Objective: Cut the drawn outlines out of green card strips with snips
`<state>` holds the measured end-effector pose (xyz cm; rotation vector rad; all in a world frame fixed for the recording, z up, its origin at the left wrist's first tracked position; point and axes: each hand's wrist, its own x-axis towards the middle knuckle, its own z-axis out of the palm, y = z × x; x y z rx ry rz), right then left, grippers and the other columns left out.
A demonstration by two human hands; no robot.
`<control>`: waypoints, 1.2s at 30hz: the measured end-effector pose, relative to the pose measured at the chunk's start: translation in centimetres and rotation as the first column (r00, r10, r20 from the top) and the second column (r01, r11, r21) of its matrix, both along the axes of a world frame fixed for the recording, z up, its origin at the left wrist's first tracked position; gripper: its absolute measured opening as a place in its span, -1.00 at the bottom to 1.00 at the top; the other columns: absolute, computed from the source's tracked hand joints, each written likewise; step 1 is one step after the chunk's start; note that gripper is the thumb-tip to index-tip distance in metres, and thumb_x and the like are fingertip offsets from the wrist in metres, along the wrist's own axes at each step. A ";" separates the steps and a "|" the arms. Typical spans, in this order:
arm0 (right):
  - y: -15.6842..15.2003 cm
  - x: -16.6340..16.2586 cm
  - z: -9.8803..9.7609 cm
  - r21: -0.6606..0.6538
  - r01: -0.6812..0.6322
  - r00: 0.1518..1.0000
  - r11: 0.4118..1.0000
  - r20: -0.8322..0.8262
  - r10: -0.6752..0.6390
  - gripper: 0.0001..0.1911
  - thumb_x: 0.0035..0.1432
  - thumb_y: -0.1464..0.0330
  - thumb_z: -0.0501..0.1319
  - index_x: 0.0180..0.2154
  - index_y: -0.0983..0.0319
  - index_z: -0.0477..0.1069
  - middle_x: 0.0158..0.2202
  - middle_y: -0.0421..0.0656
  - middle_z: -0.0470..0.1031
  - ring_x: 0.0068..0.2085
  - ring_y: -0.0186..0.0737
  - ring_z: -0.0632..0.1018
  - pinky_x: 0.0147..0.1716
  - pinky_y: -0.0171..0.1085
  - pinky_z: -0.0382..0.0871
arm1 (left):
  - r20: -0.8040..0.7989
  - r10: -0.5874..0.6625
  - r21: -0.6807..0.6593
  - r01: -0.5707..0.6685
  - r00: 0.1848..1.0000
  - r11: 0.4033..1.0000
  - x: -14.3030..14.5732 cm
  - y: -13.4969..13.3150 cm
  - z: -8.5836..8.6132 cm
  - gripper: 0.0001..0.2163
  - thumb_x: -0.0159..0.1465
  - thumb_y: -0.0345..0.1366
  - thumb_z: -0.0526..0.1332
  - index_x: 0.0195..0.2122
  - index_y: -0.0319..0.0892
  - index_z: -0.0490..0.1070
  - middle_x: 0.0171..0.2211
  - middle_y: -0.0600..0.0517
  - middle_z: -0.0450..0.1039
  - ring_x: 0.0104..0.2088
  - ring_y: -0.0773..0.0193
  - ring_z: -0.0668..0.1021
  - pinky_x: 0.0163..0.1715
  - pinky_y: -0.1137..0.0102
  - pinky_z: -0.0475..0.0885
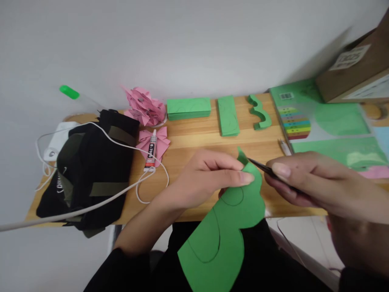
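Left arm: black sleeve (118, 265) ending on the forearm, bare forearm (148, 227) slanting up and rightward, left hand (209, 174) with its back toward the view, thumb (237, 177) stretched to the right and pressed toward the bent index finger in a pinch. Right arm: wrist (364, 196) at the right edge, right hand (300, 180) directed leftward, thumb laid on top, fingers (281, 190) curled beneath in a firm grip. Both hands: raised, near each other, thumb tips apart.
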<state>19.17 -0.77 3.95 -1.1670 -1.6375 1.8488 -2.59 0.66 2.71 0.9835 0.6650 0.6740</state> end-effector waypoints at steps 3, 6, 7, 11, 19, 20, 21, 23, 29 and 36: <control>0.2 0.4 -0.3 -0.030 0.091 0.996 0.995 0.017 -0.090 -0.42 0.30 -0.04 0.08 -0.63 0.18 0.26 -0.71 -0.30 0.12 -0.68 -0.41 0.07 -0.75 -0.31 -0.14 | -0.012 0.009 0.031 -0.008 1.000 0.999 0.1 0.3 -0.2 -0.71 0.17 -0.36 0.29 -0.67 -0.23 0.32 -0.68 0.17 0.14 -0.63 0.51 0.21 -0.64 0.51 0.11; 0.3 0.5 -1.0 -0.001 0.227 0.972 0.974 0.054 -0.227 -0.42 0.28 -0.09 0.06 -0.58 0.18 0.34 -0.73 -0.30 0.14 -0.69 -0.40 0.10 -0.74 -0.30 -0.10 | -0.082 0.047 0.112 -0.038 0.996 0.993 0.1 0.5 -0.6 -0.68 0.19 -0.34 0.27 -0.68 -0.22 0.28 -0.68 0.16 0.15 -0.63 0.50 0.23 -0.63 0.52 0.14; 0.3 0.4 -1.3 0.013 0.271 0.961 0.962 0.058 -0.271 -0.41 0.28 -0.10 0.04 -0.56 0.18 0.36 -0.73 -0.30 0.15 -0.69 -0.40 0.12 -0.73 -0.31 -0.06 | -0.116 0.079 0.153 -0.061 0.990 0.986 0.2 0.6 -0.8 -0.67 0.20 -0.33 0.26 -0.68 -0.22 0.26 -0.68 0.16 0.15 -0.62 0.49 0.24 -0.62 0.52 0.15; -0.2 -1.1 -2.9 0.003 0.408 0.913 0.913 -0.032 -0.407 -0.39 0.25 -0.15 0.01 -0.44 0.22 0.42 -0.74 -0.32 0.19 -0.71 -0.41 0.14 -0.71 -0.33 -0.03 | -0.206 0.294 0.315 -0.221 0.934 0.923 0.7 0.8 -1.6 -0.65 0.23 -0.33 0.23 -0.68 -0.22 0.23 -0.68 0.15 0.14 -0.61 0.48 0.25 -0.62 0.52 0.15; -1.0 -4.1 -4.7 -0.002 0.534 0.840 0.845 -0.108 -0.531 -0.64 0.03 0.08 0.39 -0.47 0.21 0.38 -0.69 -0.40 0.11 -0.69 -0.47 0.06 -0.75 -0.35 -0.20 | -0.140 0.479 0.299 -0.424 0.867 0.855 1.4 1.3 -3.6 -0.73 0.17 -0.29 0.29 -0.65 -0.20 0.36 -0.68 0.15 0.24 -0.63 0.45 0.33 -0.63 0.52 0.25; -1.0 -4.2 -4.8 0.002 0.550 0.830 0.835 -0.111 -0.547 -0.66 0.03 0.11 0.39 -0.48 0.21 0.38 -0.69 -0.40 0.12 -0.69 -0.47 0.06 -0.75 -0.34 -0.18 | -0.127 0.473 0.288 -0.424 0.872 0.859 1.5 1.4 -3.8 -0.73 0.17 -0.29 0.29 -0.65 -0.19 0.37 -0.68 0.14 0.25 -0.63 0.45 0.34 -0.63 0.52 0.27; -1.0 -4.2 -5.0 0.006 0.562 0.822 0.827 -0.113 -0.558 -0.67 0.04 0.13 0.39 -0.48 0.21 0.39 -0.69 -0.40 0.13 -0.68 -0.47 0.07 -0.74 -0.34 -0.18 | -0.117 0.468 0.278 -0.423 0.876 0.863 1.5 1.4 -4.0 -0.74 0.16 -0.29 0.29 -0.65 -0.19 0.38 -0.68 0.14 0.27 -0.63 0.44 0.36 -0.63 0.52 0.28; -0.9 -4.1 -5.2 0.007 0.572 0.814 0.820 -0.122 -0.567 -0.70 0.04 0.16 0.39 -0.48 0.21 0.39 -0.69 -0.40 0.14 -0.68 -0.47 0.08 -0.73 -0.34 -0.16 | -0.117 0.462 0.266 -0.420 0.879 0.868 1.5 1.5 -4.2 -0.75 0.15 -0.29 0.30 -0.65 -0.19 0.38 -0.68 0.14 0.28 -0.64 0.45 0.36 -0.63 0.52 0.29; -0.8 -3.8 -5.5 0.028 0.578 0.812 0.816 -0.122 -0.571 -0.69 0.03 0.15 0.37 -0.50 0.20 0.37 -0.71 -0.42 0.13 -0.69 -0.47 0.07 -0.70 -0.34 -0.08 | -0.260 0.343 0.256 -0.278 0.903 0.926 1.1 1.5 -4.4 -0.72 0.19 -0.22 0.27 -0.63 -0.21 0.37 -0.69 0.15 0.28 -0.65 0.47 0.37 -0.63 0.55 0.29; -0.4 -3.2 -8.0 0.250 0.407 0.856 0.879 0.232 -0.462 -0.63 0.10 0.03 0.25 -0.47 0.20 0.40 -0.59 -0.26 0.36 -0.56 -0.32 0.35 -0.54 -0.31 0.25 | -0.469 0.211 0.102 -0.185 0.858 0.977 -1.6 -0.2 -6.5 -0.73 0.14 -0.18 0.33 -0.60 -0.23 0.42 -0.69 0.11 0.38 -0.65 0.44 0.41 -0.62 0.54 0.32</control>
